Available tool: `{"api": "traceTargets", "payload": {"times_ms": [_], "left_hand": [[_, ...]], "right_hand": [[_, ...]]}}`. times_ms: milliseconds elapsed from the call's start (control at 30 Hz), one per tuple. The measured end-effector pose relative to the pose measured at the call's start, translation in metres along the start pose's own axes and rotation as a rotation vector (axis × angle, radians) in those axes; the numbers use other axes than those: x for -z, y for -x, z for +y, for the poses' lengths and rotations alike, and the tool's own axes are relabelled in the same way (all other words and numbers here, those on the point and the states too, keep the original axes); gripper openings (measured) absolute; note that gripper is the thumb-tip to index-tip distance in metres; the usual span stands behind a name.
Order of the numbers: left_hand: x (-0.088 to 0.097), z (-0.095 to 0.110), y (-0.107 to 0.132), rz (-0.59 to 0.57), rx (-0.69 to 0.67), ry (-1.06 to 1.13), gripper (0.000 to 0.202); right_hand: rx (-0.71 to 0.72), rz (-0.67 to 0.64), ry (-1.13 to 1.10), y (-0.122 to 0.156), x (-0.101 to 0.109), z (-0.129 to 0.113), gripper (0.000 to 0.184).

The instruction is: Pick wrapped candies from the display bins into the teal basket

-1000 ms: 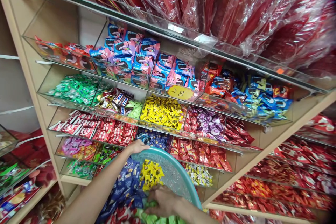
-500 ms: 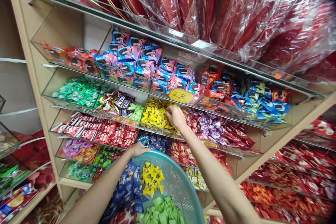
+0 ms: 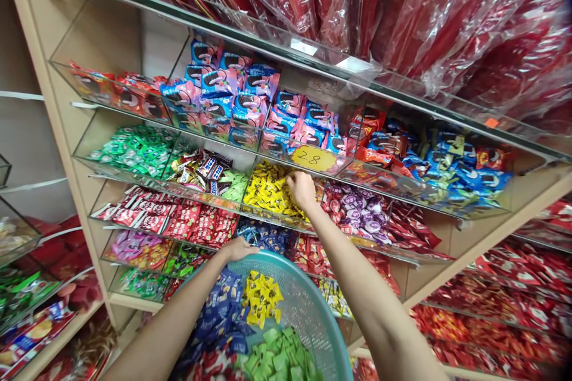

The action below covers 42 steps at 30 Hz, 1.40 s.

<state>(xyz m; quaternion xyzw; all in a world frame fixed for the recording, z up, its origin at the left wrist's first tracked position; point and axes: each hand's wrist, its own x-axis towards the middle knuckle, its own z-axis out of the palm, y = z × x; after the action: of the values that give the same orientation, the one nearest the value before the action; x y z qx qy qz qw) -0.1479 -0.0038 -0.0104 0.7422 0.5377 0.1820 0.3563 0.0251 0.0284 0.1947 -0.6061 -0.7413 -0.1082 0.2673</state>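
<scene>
My left hand grips the far rim of a teal plastic basket with mesh walls. Inside lie separate heaps of dark blue packets, yellow-wrapped candies, light green packets and some red ones. My right hand reaches into a clear shelf bin of yellow-wrapped candies, its fingers curled down at the pile. What those fingers hold, if anything, is hidden behind the hand. Purple-wrapped candies fill the bin just right of it.
A yellow tag marked 28 is on the clear shelf front above my right hand. Blue and pink cookie packs stack behind it. Red bags in plastic hang over the top glass edge. Green candies sit at left.
The view has shifted slightly. My right hand stays at the yellow candies, its fingers now a little more bent over the pile. My left hand keeps its hold on the basket rim.
</scene>
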Motion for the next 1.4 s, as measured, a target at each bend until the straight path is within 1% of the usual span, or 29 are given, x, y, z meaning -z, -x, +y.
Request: {"api": "traceTargets", "payload": {"times_ms": [100,167,200,267,333,400,433,500,600,667,733,867,933,1000,1100,1200,1300,1400], "left_hand": [[0.001,0.000,0.000,-0.001,-0.008,-0.009,0.056],[0.001,0.001,0.001,-0.009,-0.013,-0.016,0.057],[0.002,0.002,0.001,-0.011,-0.011,-0.020,0.057],[0.002,0.003,0.000,-0.007,0.015,-0.022,0.058],[0.001,0.003,0.000,0.001,0.051,-0.020,0.058],[-0.001,0.003,-0.001,0.008,0.067,-0.012,0.059],[-0.001,0.003,-0.001,0.012,0.067,-0.007,0.059],[-0.002,0.003,0.000,0.018,0.072,-0.004,0.059],[-0.002,0.003,0.000,0.013,0.081,-0.021,0.059],[-0.002,0.003,0.000,0.009,0.063,-0.032,0.059],[-0.002,0.002,-0.001,0.012,0.048,-0.033,0.059],[-0.003,-0.003,-0.005,0.010,0.067,-0.021,0.058],[-0.003,-0.005,-0.006,0.008,0.075,-0.017,0.058],[-0.003,-0.006,-0.007,0.009,0.079,-0.015,0.058],[-0.004,-0.007,-0.008,0.011,0.080,-0.016,0.058],[-0.005,-0.008,-0.009,0.010,0.077,-0.013,0.058],[-0.006,-0.011,-0.009,0.010,0.058,-0.009,0.059],[-0.006,-0.011,-0.008,0.016,0.033,-0.017,0.061]], "right_hand": [[-0.036,0.106,-0.239,0.003,0.006,0.001,0.028],[-0.011,0.174,-0.410,0.017,0.012,-0.001,0.026],[0.010,0.193,-0.491,0.029,0.015,-0.002,0.025],[0.046,0.176,-0.636,0.060,0.017,-0.007,0.024],[0.080,0.068,-0.750,0.097,0.010,-0.011,0.023],[0.117,-0.109,-0.800,0.133,-0.007,-0.012,0.022],[0.110,-0.173,-0.801,0.149,-0.019,-0.011,0.020],[0.056,-0.261,-0.760,0.173,-0.047,-0.004,0.017],[-0.061,-0.364,-0.670,0.193,-0.089,0.010,0.014],[-0.100,-0.416,-0.628,0.199,-0.106,0.018,0.013],[-0.087,-0.454,-0.629,0.202,-0.115,0.021,0.013],[-0.049,-0.497,-0.683,0.208,-0.124,0.022,0.014],[-0.077,-0.502,-0.684,0.211,-0.129,0.023,0.014],[-0.125,-0.478,-0.661,0.214,-0.133,0.026,0.014],[-0.186,-0.399,-0.609,0.216,-0.134,0.029,0.016],[-0.184,-0.335,-0.592,0.212,-0.124,0.026,0.019],[-0.114,-0.272,-0.595,0.201,-0.100,0.014,0.022],[0.010,-0.211,-0.604,0.181,-0.061,0.001,0.024]]}}
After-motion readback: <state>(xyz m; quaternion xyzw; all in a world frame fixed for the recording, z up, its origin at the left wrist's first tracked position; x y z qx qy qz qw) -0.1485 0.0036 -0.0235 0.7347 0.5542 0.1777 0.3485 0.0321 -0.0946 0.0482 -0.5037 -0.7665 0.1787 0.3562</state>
